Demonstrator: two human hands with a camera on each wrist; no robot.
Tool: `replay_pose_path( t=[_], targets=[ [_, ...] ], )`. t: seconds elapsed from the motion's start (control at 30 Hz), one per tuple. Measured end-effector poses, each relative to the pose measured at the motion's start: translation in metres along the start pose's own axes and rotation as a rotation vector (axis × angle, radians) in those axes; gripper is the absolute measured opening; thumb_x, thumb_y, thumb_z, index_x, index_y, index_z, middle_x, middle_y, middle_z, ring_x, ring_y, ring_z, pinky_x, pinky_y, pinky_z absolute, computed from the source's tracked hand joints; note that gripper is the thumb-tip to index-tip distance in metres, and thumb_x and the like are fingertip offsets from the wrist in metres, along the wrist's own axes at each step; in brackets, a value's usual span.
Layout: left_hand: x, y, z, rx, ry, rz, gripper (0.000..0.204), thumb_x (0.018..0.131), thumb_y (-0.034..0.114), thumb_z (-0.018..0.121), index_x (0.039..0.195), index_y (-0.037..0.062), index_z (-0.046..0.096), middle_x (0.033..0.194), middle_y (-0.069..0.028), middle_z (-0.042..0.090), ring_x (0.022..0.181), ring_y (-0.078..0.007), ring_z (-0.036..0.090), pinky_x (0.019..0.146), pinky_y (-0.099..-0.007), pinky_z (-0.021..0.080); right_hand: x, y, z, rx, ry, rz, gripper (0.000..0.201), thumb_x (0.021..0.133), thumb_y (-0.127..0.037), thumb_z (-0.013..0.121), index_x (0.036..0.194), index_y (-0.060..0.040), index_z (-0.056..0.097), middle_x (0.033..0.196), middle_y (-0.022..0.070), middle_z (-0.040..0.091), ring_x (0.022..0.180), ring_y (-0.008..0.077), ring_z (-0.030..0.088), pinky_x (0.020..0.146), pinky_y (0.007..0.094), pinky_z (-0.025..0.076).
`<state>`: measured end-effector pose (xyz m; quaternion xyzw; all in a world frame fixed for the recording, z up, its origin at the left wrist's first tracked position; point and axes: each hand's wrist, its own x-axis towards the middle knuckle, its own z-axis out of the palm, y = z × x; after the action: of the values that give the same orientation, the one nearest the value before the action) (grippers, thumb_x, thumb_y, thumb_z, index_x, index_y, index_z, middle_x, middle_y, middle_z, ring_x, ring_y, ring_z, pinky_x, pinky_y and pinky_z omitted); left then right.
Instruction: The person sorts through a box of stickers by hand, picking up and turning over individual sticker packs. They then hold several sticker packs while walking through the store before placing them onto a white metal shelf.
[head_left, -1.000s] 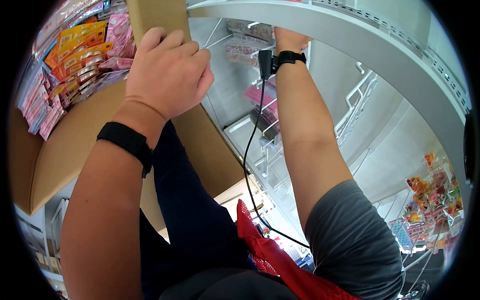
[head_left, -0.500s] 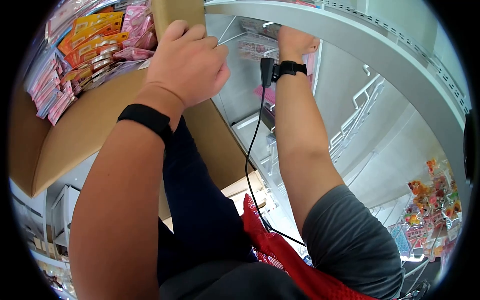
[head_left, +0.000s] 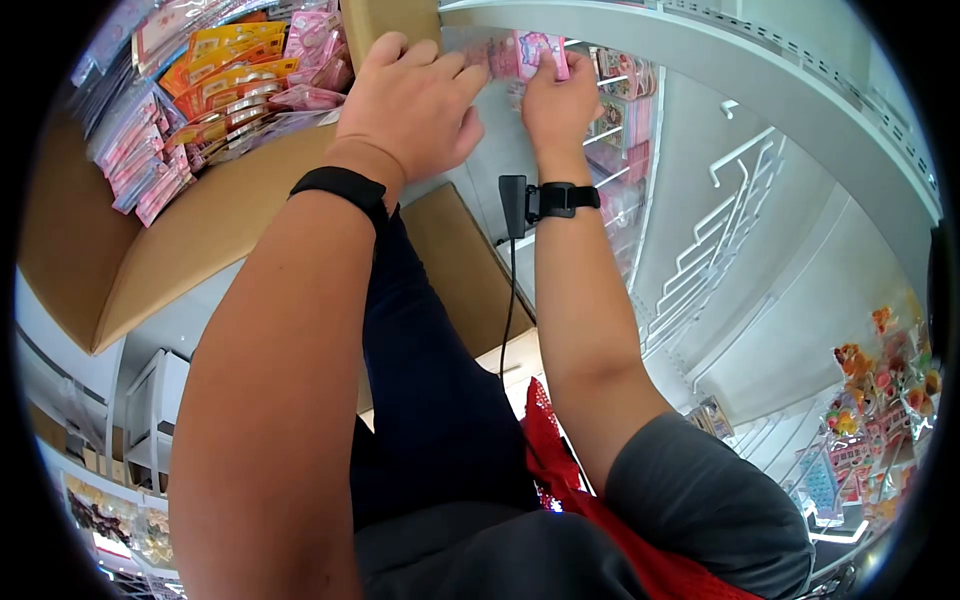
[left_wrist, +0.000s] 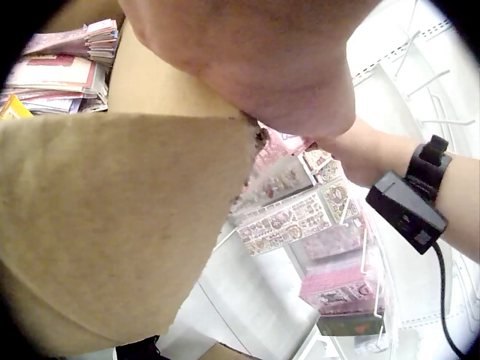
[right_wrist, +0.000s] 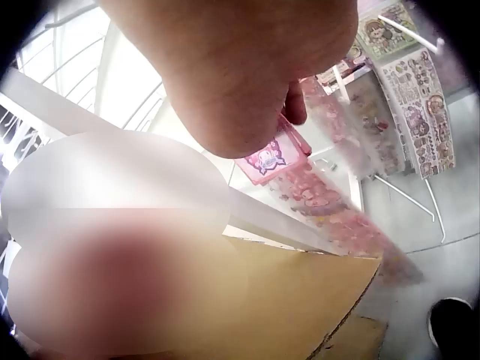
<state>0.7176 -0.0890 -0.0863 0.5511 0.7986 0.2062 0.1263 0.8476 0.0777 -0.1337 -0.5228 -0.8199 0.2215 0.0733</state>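
My right hand (head_left: 560,110) pinches a small pink packet (head_left: 528,50) with a printed figure, under the white shelf bar. In the right wrist view the packet (right_wrist: 274,159) shows beneath the hand (right_wrist: 247,67), with clear pink-patterned packaging (right_wrist: 315,193) trailing below it. My left hand (head_left: 412,112) lies just left of the packet, knuckles bent, beside the cardboard box's upright edge (head_left: 385,18). In the left wrist view the left hand (left_wrist: 262,52) hangs over the torn cardboard flap (left_wrist: 127,217); its fingertips and anything under them are hidden.
Orange packs (head_left: 235,75) and pink packs (head_left: 150,150) fill the box at upper left. White hooks (head_left: 715,215) line the rack on the right; sticker sheets (left_wrist: 285,223) hang behind the hands. A cable (head_left: 511,300) runs down from the right wrist camera.
My right hand has come out from behind the shelf bar, moving left and lower, and the pink packet now shows in its fingers. The left hand and box appear farther right in view.
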Motion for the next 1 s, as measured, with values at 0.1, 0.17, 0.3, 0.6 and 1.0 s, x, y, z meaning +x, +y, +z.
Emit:
replay_pose_path(
  t=[0.1, 0.17, 0.3, 0.6, 1.0],
  targets=[
    [0.002, 0.003, -0.006, 0.039, -0.044, -0.032, 0.046, 0.086, 0.033, 0.067, 0.129, 0.0179, 0.064, 0.117, -0.0026, 0.066, 0.102, -0.0203, 0.063, 0.099, -0.0404, 0.042, -0.004, -0.009, -0.015, 0.109, -0.079, -0.075, 0.020, 0.098, -0.020, 0.067, 0.108, -0.0025, 0.065, 0.093, 0.0209, 0.074, 0.086, 0.0405, 0.072, 0.086, 0.0505, 0.051],
    [0.001, 0.001, -0.004, 0.044, -0.002, -0.033, 0.057, 0.085, 0.031, 0.068, 0.140, 0.0191, 0.058, 0.130, -0.0037, 0.064, 0.109, -0.0202, 0.063, 0.101, -0.0401, 0.042, -0.012, -0.018, -0.029, 0.121, -0.122, -0.132, 0.018, 0.098, -0.017, 0.066, 0.108, -0.0018, 0.064, 0.091, 0.0233, 0.073, 0.084, 0.0429, 0.072, 0.080, 0.0484, 0.055],
    [-0.002, 0.002, -0.019, -0.058, -0.020, -0.033, 0.073, 0.083, 0.026, 0.072, 0.152, 0.0200, 0.050, 0.147, -0.0057, 0.058, 0.126, -0.0243, 0.060, 0.106, -0.0418, 0.041, -0.037, -0.036, -0.081, 0.116, -0.214, -0.237, 0.016, 0.100, -0.014, 0.065, 0.108, -0.0004, 0.063, 0.095, 0.0240, 0.072, 0.089, 0.0454, 0.070, 0.081, 0.0492, 0.054],
    [-0.063, 0.033, -0.130, -0.622, -0.059, 0.027, 0.047, 0.084, 0.027, 0.078, 0.128, 0.0122, 0.070, 0.143, -0.0171, 0.063, 0.137, -0.0357, 0.054, 0.118, -0.0541, 0.037, -0.089, -0.166, -0.248, 0.091, -0.458, -0.599, 0.009, 0.096, -0.006, 0.071, 0.104, -0.0023, 0.067, 0.096, 0.0147, 0.068, 0.094, 0.0355, 0.064, 0.087, 0.0410, 0.049],
    [-0.194, 0.050, -0.476, -1.632, -0.275, -0.170, 0.046, 0.105, 0.018, 0.062, 0.147, 0.0005, 0.053, 0.129, -0.0065, 0.067, 0.120, -0.0144, 0.061, 0.103, -0.0335, 0.049, -0.213, -0.410, -0.371, 0.795, -0.812, -0.567, 0.020, 0.104, -0.011, 0.068, 0.120, -0.0017, 0.062, 0.111, 0.0078, 0.062, 0.105, 0.0189, 0.059, 0.097, 0.0324, 0.046]
  ],
)
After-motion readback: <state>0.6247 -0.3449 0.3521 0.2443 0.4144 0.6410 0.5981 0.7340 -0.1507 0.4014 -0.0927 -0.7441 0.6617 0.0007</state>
